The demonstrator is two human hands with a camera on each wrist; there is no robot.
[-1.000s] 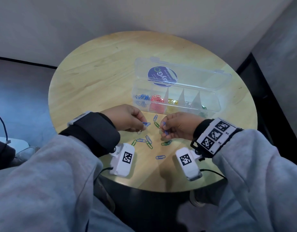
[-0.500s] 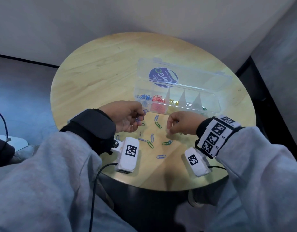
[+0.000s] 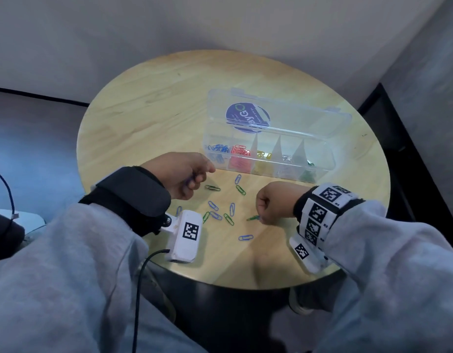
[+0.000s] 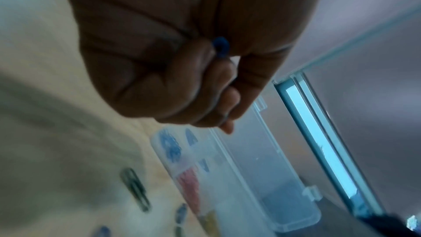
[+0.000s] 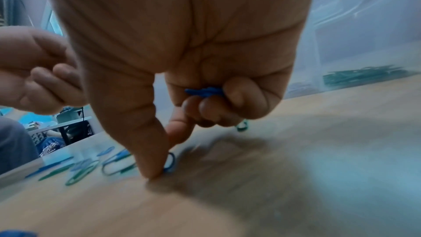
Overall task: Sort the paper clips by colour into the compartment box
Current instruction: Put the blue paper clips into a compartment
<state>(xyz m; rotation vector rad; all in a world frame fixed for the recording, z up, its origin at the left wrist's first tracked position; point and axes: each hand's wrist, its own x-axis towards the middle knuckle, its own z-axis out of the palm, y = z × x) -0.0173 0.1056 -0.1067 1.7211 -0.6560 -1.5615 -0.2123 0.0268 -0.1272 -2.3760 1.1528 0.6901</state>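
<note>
Wood makes up the round table (image 3: pixel 149 118), on which a clear compartment box (image 3: pixel 322 159) is set with its lid thrown back; blue, red, yellow, silver and green clips are seen in separate sections. Between box and table edge, loose blue and green paper clips (image 3: pixel 215 215) are scattered. Just short of the box's blue end, the left hand (image 3: pixel 179 174) is curled into a fist around a blue clip (image 4: pixel 219 45). Blue clips (image 5: pixel 205 91) are bunched in the curled fingers of the right hand (image 3: pixel 274 202), while a clip on the table (image 5: pixel 169 162) is pinched by thumb and forefinger.
</note>
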